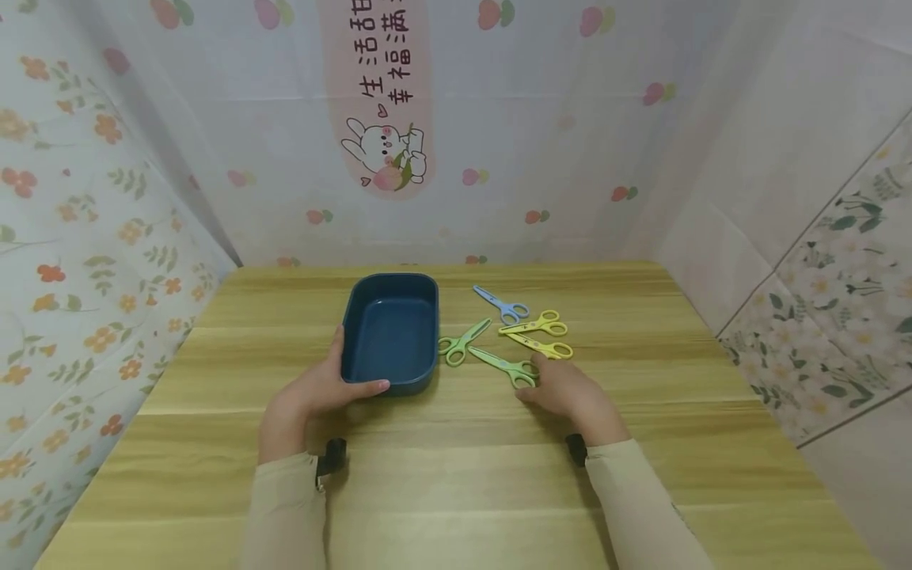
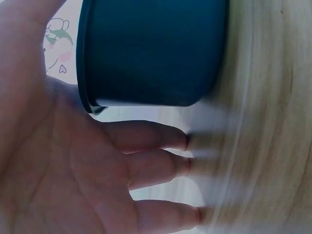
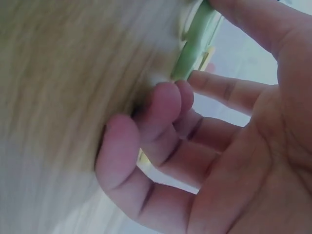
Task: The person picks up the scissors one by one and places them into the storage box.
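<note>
Nearer light-green plastic scissors [image 1: 502, 366] on the table [image 1: 456, 491]: long axis oblique, blade tips far-left, loops near-right, pinched in a narrow grip by the right hand [image 1: 566, 392]. Left hand [image 1: 313, 392], fingers spread, touches the dark-blue rectangular box [image 1: 392, 340].

Wood-grain tabletop [image 1: 456, 491] carried dark blue dish [image 1: 392, 336] and five pairs of scissors

The tabletop spread across the lower frame. Just left of centre stood the round-cornered dish. Right of it lay green scissors [image 1: 463, 343] close by, a second green pair [image 1: 501, 364] lower right, blue scissors [image 1: 503, 305] higher up, and, rightmost, an upper yellow pair [image 1: 529, 325] and a lower yellow pair [image 1: 536, 344], tips together.
</note>
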`<state>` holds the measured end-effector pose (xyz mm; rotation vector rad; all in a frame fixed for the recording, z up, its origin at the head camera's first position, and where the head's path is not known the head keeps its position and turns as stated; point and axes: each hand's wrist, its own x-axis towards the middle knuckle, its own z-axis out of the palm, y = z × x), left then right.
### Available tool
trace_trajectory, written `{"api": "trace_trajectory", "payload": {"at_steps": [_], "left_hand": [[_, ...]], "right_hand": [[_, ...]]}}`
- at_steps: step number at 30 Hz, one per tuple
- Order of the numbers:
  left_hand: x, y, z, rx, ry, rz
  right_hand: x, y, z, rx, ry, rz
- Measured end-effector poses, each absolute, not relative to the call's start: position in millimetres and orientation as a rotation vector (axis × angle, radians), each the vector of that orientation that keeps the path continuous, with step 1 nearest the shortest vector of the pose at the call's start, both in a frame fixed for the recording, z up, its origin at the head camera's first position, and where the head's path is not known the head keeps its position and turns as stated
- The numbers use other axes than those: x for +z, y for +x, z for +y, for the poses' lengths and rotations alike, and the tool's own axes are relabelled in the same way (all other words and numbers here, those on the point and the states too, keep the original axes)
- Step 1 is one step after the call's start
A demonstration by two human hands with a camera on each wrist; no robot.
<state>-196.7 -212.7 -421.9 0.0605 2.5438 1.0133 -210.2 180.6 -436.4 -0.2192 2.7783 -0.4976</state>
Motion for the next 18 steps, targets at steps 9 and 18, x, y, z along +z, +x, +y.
{"api": "trace_trajectory", "payload": {"at_steps": [9,18], "left_hand": [[-419.7,-199.1,-210.4,0.987,0.093,2.563],[-421.4,-196.9,-211.4,0.961,0.095,2.564]], "right_hand": [[-438.6,-216.3,189.8,-0.642,-0.283,2.788],[-418.5,-213.0,197.6,-0.909,-0.171,2.746]]}}
